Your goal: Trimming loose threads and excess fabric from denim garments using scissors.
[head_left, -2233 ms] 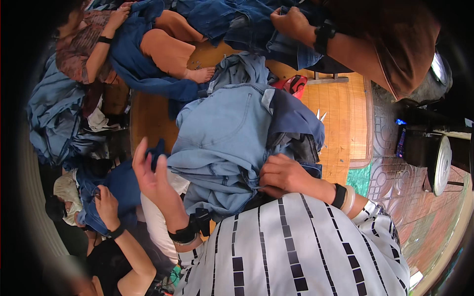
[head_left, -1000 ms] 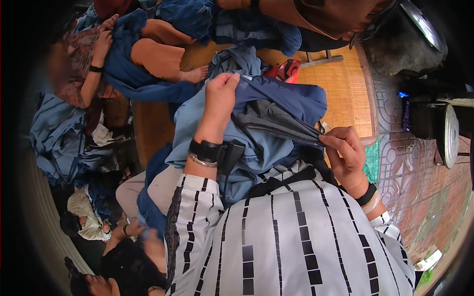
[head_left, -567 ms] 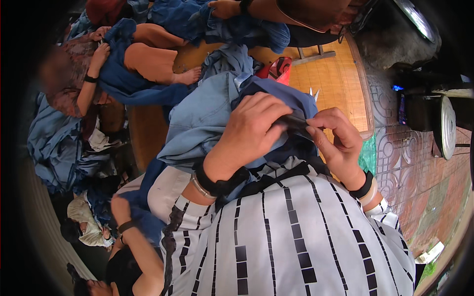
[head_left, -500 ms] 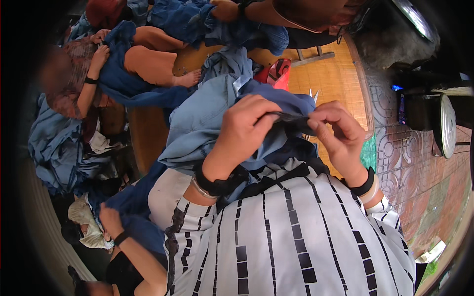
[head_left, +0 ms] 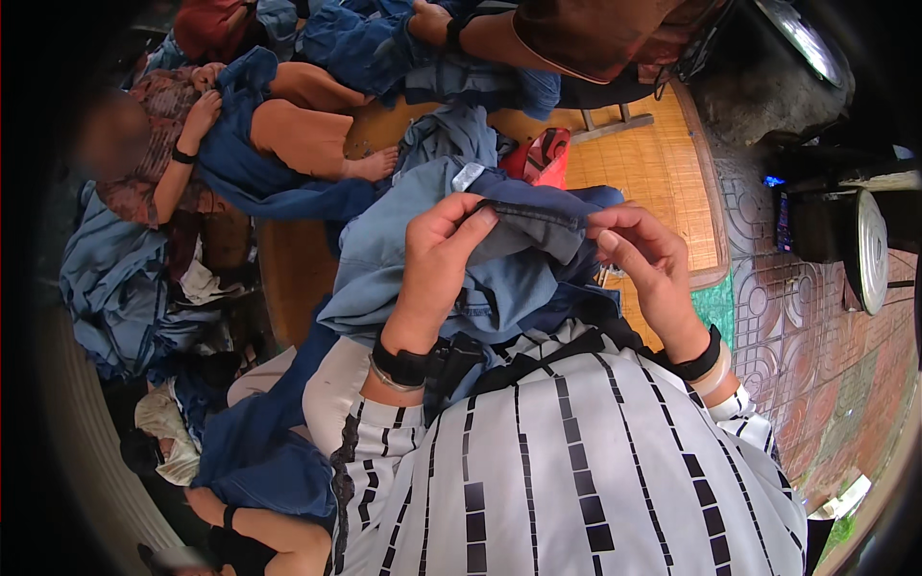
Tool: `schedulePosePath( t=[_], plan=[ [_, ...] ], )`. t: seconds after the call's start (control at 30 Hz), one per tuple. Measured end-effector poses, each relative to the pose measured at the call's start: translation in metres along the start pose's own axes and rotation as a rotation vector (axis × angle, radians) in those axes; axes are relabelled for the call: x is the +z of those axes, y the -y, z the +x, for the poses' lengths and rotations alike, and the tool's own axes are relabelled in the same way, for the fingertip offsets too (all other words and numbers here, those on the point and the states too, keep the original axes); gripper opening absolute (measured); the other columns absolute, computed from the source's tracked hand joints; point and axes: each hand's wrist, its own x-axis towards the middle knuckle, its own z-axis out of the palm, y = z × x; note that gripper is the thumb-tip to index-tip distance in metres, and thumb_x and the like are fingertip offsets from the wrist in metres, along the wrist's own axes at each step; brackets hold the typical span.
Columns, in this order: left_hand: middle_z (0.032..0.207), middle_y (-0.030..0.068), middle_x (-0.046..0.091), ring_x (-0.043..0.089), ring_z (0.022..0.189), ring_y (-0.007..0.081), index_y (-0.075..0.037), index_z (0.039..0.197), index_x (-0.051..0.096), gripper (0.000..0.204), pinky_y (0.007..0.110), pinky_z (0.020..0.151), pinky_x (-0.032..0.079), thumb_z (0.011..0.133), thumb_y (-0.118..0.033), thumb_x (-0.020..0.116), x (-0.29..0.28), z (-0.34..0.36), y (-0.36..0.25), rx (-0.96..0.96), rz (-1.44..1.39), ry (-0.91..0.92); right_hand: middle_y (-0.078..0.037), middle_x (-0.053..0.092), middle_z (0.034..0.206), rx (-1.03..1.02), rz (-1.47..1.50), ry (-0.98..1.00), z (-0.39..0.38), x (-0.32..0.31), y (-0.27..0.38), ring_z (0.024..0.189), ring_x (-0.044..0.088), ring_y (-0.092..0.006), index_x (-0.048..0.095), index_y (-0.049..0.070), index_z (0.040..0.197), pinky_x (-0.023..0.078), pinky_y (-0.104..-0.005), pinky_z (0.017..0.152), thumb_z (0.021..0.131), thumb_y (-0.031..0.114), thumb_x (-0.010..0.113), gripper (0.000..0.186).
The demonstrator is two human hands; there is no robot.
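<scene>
With fingers pinched, my left hand [head_left: 432, 264] and right hand [head_left: 655, 278] hold grey cloth [head_left: 540, 232] between them over light-blue denim [head_left: 379, 274].

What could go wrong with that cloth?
The gray cloth might slip: the left hand pinches just one end. The pale denim lies loosely bunched, so it could slide or tangle. The bare foot close by might nudge it.
</scene>
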Motion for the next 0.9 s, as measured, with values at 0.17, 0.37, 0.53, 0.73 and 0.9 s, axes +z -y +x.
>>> schedulePosePath(
  t=[0.17, 0.37, 0.53, 0.73, 0.9],
  plan=[
    [0.088, -0.0047, 0.062, 0.052, 0.079, 0.0016, 0.002, 0.101, 0.067, 0.014, 0.017, 0.071, 0.040, 0.094, -0.009, 0.061, -0.001, -0.003, 0.001, -0.014, -0.019, -0.025, -0.001, 0.061, 0.095, -0.145, -0.106, 0.136, 0.008, 0.011, 0.004, 0.084, 0.056, -0.0072, 0.065, -0.001, 0.103, 0.045, -0.0216, 0.074, 0.086, 0.005, 0.070, 0.019],
    [0.096, -0.0012, 0.064, 0.056, 0.086, 0.0052, 0.001, 0.107, 0.065, 0.019, 0.019, 0.077, 0.043, 0.090, -0.007, 0.064, -0.010, -0.009, 0.003, -0.091, 0.221, -0.027, 0.000, 0.060, 0.095, -0.175, -0.074, 0.139, 0.012, 0.015, 0.003, 0.081, 0.054, -0.0066, 0.064, -0.003, 0.094, 0.044, -0.0210, 0.072, 0.086, 0.003, 0.071, 0.012],
    [0.108, 0.0063, 0.063, 0.058, 0.099, 0.0142, 0.001, 0.112, 0.062, 0.032, 0.027, 0.088, 0.045, 0.081, -0.005, 0.066, 0.027, -0.005, -0.041, 0.303, 0.323, 0.176, 0.000, 0.059, 0.095, -0.064, 0.049, 0.137, 0.009, 0.014, 0.005, 0.078, 0.055, -0.0064, 0.065, -0.002, 0.092, 0.044, -0.0203, 0.069, 0.088, 0.005, 0.068, 0.009],
    [0.091, 0.0017, 0.064, 0.058, 0.086, 0.0085, 0.001, 0.099, 0.063, 0.015, 0.024, 0.079, 0.047, 0.085, -0.004, 0.066, 0.035, 0.001, -0.033, 0.064, 0.306, 0.280, 0.000, 0.059, 0.095, -0.027, 0.052, 0.098, 0.005, 0.010, 0.004, 0.076, 0.057, -0.0071, 0.065, -0.002, 0.094, 0.045, -0.0204, 0.067, 0.091, 0.008, 0.066, 0.010],
    [0.086, -0.0002, 0.064, 0.056, 0.081, 0.0061, 0.002, 0.094, 0.062, 0.011, 0.022, 0.075, 0.046, 0.087, -0.005, 0.066, 0.041, 0.001, -0.025, -0.006, 0.221, 0.225, -0.007, 0.061, 0.095, -0.531, -0.405, -0.080, 0.002, 0.011, 0.014, 0.074, 0.058, -0.0114, 0.066, 0.000, 0.093, 0.046, -0.0235, 0.064, 0.083, 0.002, 0.071, 0.011]
  ],
)
